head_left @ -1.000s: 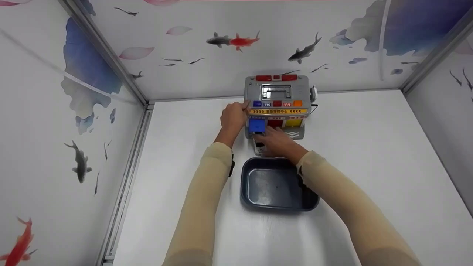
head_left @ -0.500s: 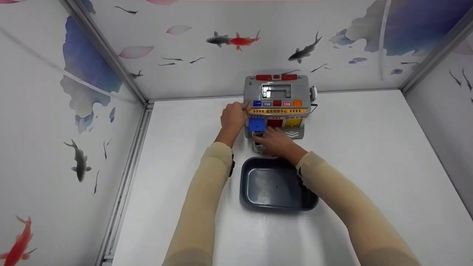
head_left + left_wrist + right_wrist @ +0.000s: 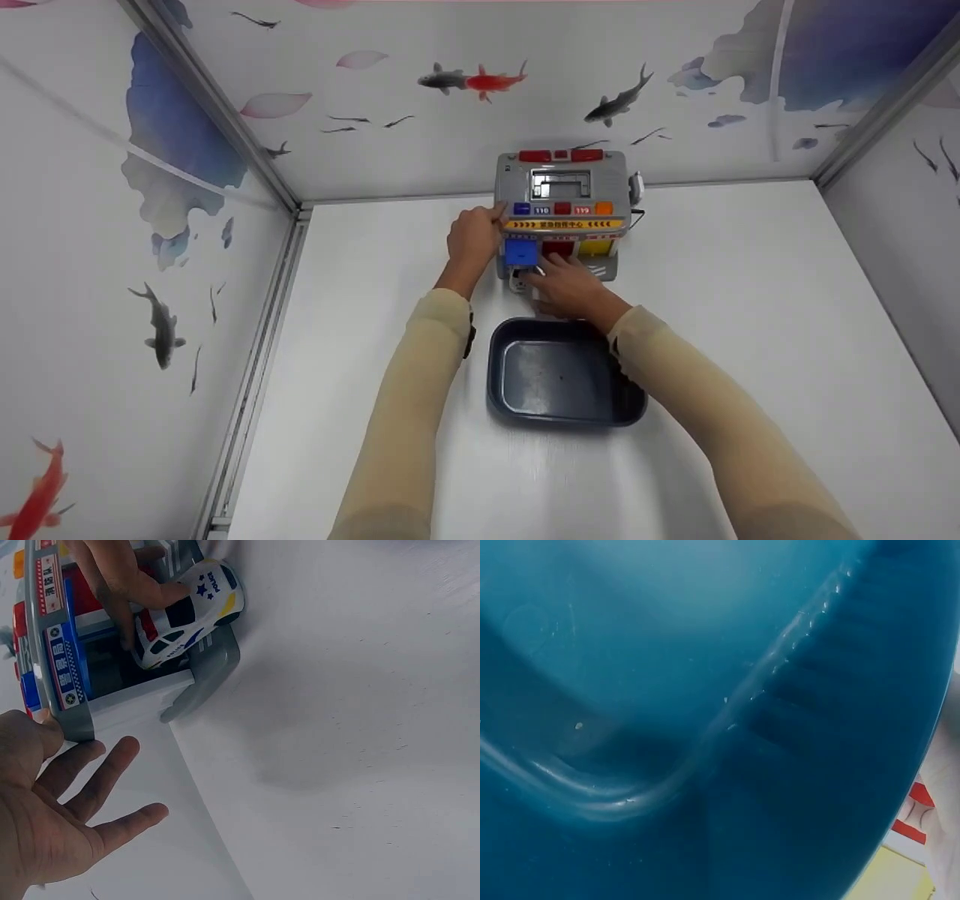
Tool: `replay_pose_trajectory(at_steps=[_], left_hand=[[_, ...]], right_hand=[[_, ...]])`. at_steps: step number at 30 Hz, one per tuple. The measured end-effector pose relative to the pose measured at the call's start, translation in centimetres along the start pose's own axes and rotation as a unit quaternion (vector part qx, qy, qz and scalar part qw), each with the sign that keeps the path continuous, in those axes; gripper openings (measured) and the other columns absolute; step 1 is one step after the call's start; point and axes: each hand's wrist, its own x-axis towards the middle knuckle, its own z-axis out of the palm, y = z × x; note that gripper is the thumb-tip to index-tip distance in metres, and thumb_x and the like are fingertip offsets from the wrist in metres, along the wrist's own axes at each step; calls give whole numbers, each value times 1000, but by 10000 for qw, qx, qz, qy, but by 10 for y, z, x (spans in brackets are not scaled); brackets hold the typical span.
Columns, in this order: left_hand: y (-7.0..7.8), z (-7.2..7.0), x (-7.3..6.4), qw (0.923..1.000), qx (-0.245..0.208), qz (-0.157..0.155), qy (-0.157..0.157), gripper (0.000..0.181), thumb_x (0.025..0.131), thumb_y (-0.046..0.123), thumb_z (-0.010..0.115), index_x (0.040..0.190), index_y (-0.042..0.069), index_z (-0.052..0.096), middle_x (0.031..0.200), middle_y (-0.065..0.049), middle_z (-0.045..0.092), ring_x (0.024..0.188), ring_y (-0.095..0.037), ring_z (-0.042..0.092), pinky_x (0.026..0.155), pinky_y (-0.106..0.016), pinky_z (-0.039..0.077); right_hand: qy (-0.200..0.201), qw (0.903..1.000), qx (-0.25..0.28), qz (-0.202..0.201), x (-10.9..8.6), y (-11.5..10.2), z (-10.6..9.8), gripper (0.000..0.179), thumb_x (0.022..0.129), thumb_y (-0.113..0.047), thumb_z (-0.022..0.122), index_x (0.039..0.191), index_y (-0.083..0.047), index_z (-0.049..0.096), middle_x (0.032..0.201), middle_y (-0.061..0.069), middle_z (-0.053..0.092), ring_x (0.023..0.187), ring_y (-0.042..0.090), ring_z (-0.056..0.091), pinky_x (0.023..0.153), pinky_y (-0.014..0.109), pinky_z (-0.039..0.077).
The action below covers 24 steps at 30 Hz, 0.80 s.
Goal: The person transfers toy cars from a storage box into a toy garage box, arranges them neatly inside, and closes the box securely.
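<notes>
A grey toy garage (image 3: pixel 517 184) with red lights and a yellow strip stands against the back wall. Its blue door (image 3: pixel 521 252) is raised over the left bay. My right hand (image 3: pixel 571 289) pinches a white toy police car (image 3: pixel 196 600), whose one end is at that bay's mouth. In the left wrist view the thumb and fingers lie along the car's sides. My left hand (image 3: pixel 474 240) touches the garage's left side near the thumb, its other fingers spread and fairly straight (image 3: pixel 90 802). In the right wrist view the right hand shows only at the edge.
A dark blue plastic basin (image 3: pixel 510 409) stands in front of the garage, under my right wrist. Red (image 3: pixel 558 248) and yellow (image 3: pixel 596 248) doors are beside the blue one. A handset (image 3: pixel 637 190) hangs on the garage's right side. White printed walls enclose the white table (image 3: pixel 750 300).
The toy police car has moved away from me into the left bay's mouth, pushed by my right hand. My left hand keeps its place at the garage's side.
</notes>
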Motion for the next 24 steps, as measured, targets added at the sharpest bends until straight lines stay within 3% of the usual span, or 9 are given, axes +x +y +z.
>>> replay_pose_trajectory(at_steps=[7,24], left_hand=[[0,-1,0,10000,-1,2,-3,40,114,43,61,153,35,65,121,0,81,78,-14,59,65,-30,43],[-1,2,0,10000,29,45,-6,40,115,39,61,154,36,64,137,-1,79,83,-15,62,69,-32,45]], right_hand=[[55,9999,-20,-83,-2,3,-2,62,108,-44,69,165,-25,50,171,15,46,146,43,51,124,68,42],[253,9991,-226,-251,-6,2,-6,69,107,-43,72,168,-24,48,169,14,49,142,41,51,122,65,45]])
